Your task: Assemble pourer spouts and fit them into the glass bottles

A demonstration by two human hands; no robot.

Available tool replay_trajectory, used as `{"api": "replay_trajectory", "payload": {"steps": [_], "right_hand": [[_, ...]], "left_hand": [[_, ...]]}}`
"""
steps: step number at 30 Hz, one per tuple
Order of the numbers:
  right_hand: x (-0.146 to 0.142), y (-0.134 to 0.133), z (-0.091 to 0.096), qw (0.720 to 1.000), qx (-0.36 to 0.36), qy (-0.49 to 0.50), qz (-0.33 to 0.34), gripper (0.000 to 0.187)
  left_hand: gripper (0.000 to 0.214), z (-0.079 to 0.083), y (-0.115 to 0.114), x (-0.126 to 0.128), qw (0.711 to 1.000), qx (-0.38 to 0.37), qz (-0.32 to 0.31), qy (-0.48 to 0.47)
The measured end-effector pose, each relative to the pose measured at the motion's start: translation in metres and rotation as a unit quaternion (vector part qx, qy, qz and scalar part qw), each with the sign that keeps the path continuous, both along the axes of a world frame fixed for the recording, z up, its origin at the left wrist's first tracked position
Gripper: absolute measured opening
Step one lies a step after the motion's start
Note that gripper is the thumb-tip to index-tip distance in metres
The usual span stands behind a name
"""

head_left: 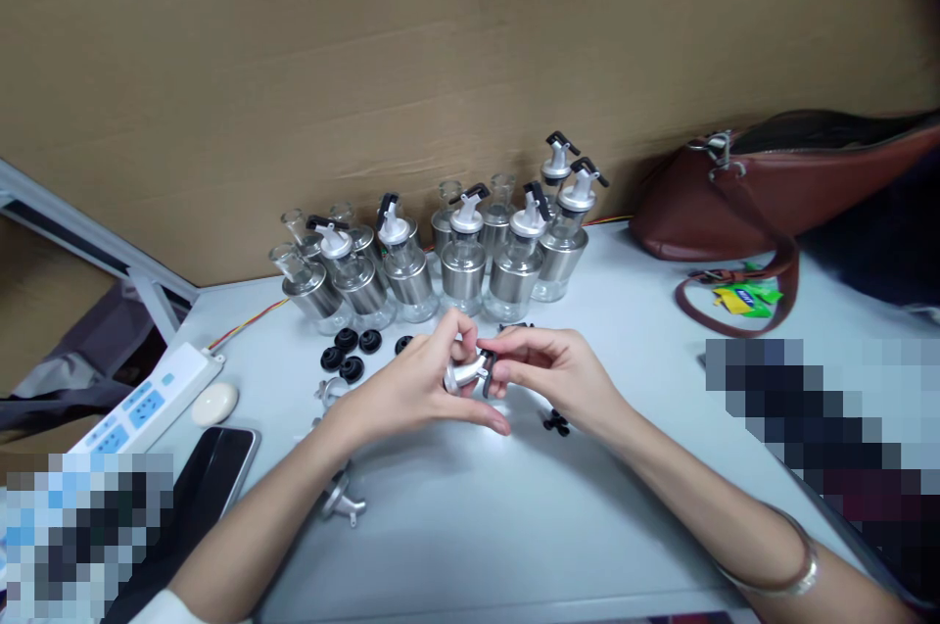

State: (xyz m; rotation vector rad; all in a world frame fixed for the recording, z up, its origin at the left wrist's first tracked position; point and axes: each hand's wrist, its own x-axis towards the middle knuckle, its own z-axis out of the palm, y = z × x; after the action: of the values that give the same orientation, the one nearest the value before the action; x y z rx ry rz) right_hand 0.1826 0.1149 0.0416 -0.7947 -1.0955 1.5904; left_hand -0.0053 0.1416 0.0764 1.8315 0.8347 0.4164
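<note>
Between my two hands is a silver pour spout (464, 374) with a black flip lever (488, 377) at its narrow end. My left hand (418, 384) holds the spout's wide base, its thumb stretched out underneath. Thumb and fingertips of my right hand (562, 374) pinch the lever at the tip. To the left lie several black ribbed stoppers (352, 368) and loose silver spouts (342, 504), partly behind my left forearm. Small black pieces (558, 422) lie below my right hand. Behind stand glass bottles with steel bands (462, 276); several carry silver spouts with black levers, others have bare necks (286, 262).
A power strip (147, 399), a round white object (214, 404) and a dark phone (220, 477) lie on the left. At right are a brown bag (705, 203) with its strap and a green packet (756, 296). A cardboard wall (367, 66) rises behind the bottles.
</note>
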Motion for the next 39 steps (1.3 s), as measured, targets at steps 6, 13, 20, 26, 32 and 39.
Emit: {"api": "replay_trajectory", "payload": {"steps": [6,13,20,26,32,39], "right_hand": [[-0.0010,0.0001,-0.0009,1.000,-0.013,-0.005,0.008,0.019],[0.0009,-0.0005,-0.0001,1.000,-0.016,-0.012,0.011,0.021],[0.0034,0.0001,0.0004,0.998,-0.034,-0.029,0.034,0.020],[0.0032,0.0000,0.0024,0.998,-0.039,-0.035,0.035,0.021],[0.0022,-0.0014,0.0033,0.999,-0.029,-0.032,0.024,0.019],[-0.0001,-0.0048,0.0019,0.999,-0.014,-0.034,0.020,0.018]], "left_hand": [[0.061,0.0009,0.0002,-0.0017,0.999,0.029,-0.003,0.021],[0.059,0.0001,-0.0025,0.0001,0.999,0.043,-0.010,0.025],[0.055,0.0051,-0.0051,0.0008,0.998,0.037,-0.037,0.038],[0.055,0.0060,-0.0061,0.0007,0.997,0.044,-0.049,0.040],[0.055,0.0071,-0.0087,0.0023,0.996,0.054,-0.040,0.064],[0.053,0.0078,-0.0092,0.0023,0.997,0.039,-0.049,0.050]]}}
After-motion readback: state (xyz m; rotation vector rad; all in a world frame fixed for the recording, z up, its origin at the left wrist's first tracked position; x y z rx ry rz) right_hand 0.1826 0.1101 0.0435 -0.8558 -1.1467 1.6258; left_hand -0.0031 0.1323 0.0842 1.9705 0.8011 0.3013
